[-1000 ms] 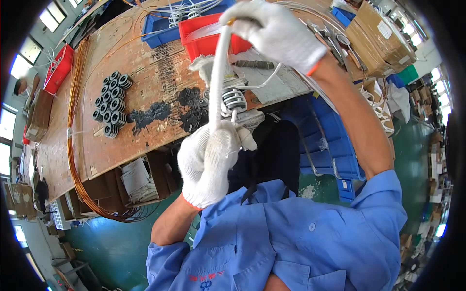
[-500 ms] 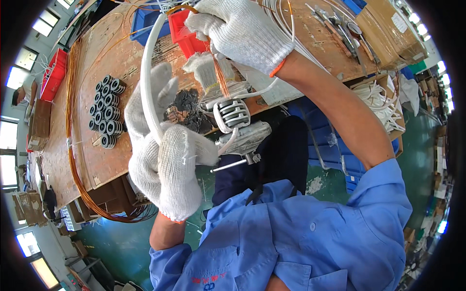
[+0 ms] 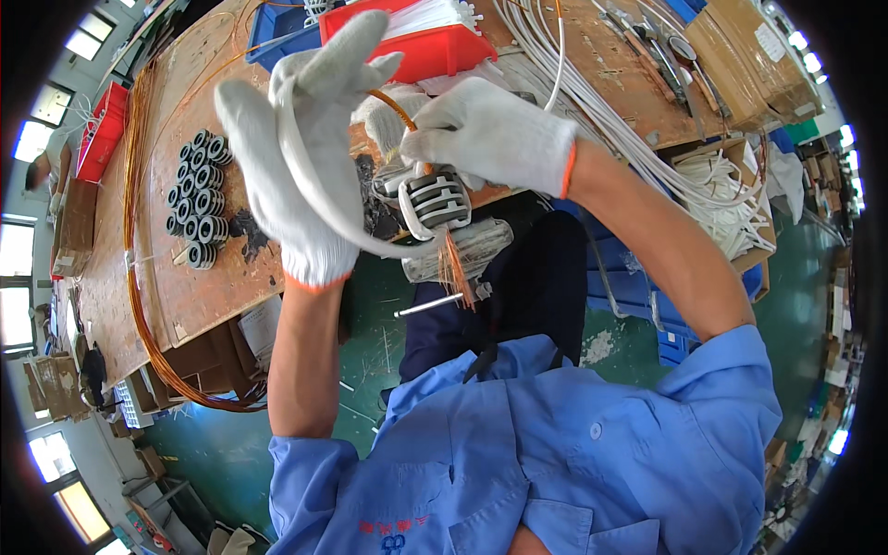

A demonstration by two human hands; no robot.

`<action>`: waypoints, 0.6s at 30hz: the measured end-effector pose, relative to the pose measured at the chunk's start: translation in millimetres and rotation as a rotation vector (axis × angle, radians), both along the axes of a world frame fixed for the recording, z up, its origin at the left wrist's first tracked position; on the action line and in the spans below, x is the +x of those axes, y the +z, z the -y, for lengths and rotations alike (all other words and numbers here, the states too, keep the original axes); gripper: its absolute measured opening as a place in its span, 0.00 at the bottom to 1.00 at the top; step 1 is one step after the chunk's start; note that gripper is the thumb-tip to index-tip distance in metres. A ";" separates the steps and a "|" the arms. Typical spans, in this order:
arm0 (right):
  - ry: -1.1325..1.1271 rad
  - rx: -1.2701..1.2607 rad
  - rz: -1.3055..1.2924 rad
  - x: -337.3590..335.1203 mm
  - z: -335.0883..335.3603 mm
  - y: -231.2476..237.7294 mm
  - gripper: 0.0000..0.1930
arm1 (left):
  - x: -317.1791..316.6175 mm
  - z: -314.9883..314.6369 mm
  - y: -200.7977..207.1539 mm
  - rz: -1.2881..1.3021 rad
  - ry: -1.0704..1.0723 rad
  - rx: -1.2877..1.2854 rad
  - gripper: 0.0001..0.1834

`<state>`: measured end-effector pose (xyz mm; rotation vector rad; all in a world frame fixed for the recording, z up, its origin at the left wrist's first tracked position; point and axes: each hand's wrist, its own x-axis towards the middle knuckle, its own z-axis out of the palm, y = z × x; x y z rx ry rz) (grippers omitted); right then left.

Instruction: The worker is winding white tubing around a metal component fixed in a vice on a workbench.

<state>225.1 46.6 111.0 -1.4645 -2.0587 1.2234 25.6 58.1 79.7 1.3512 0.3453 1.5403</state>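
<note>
A ring core (image 3: pixel 438 196), black and grey with white tubing wound round it, sits beside a worn, wrapped holder (image 3: pixel 462 250) with a metal bar (image 3: pixel 428 305). My right hand (image 3: pixel 495 134), in a white knit glove, is closed at the core's upper side, pinching an orange-brown copper wire bundle (image 3: pixel 396 106). Frayed copper strands (image 3: pixel 455 273) hang out below the core. My left hand (image 3: pixel 319 157), also gloved, is raised left of the core with fingers spread. Thick white tubing (image 3: pixel 310 185) curves across it and runs down to the core's lower side.
Several black-and-grey ring cores (image 3: pixel 197 199) stand grouped on the wooden bench (image 3: pixel 166 305). Behind are a red bin (image 3: pixel 444 55) of white strips and a blue bin (image 3: pixel 264 42). Tools (image 3: pixel 647 60) and a carton of white tubing (image 3: pixel 717 203) lie right; coiled copper wire (image 3: pixel 134 277) left.
My right hand has come down to the core, and the copper strands, earlier above it, now hang below. My left hand has opened from a fist round the white tubing and moved up.
</note>
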 end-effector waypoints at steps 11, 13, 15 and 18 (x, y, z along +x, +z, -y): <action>0.142 1.119 0.250 10.2 110.3 -67.4 0.14 | 4.8 17.1 15.2 -0.190 0.146 -0.176 0.54; 0.167 1.143 0.317 3.6 103.9 -64.5 0.08 | 4.5 10.1 14.8 -0.197 0.131 -0.224 0.53; 0.202 1.224 0.239 -1.7 93.6 -69.1 0.04 | -2.0 -6.1 10.6 -0.167 0.076 -0.312 0.51; 0.063 1.124 0.160 -16.4 108.4 -68.4 0.09 | -10.8 -16.2 2.6 -0.307 0.196 -0.591 0.51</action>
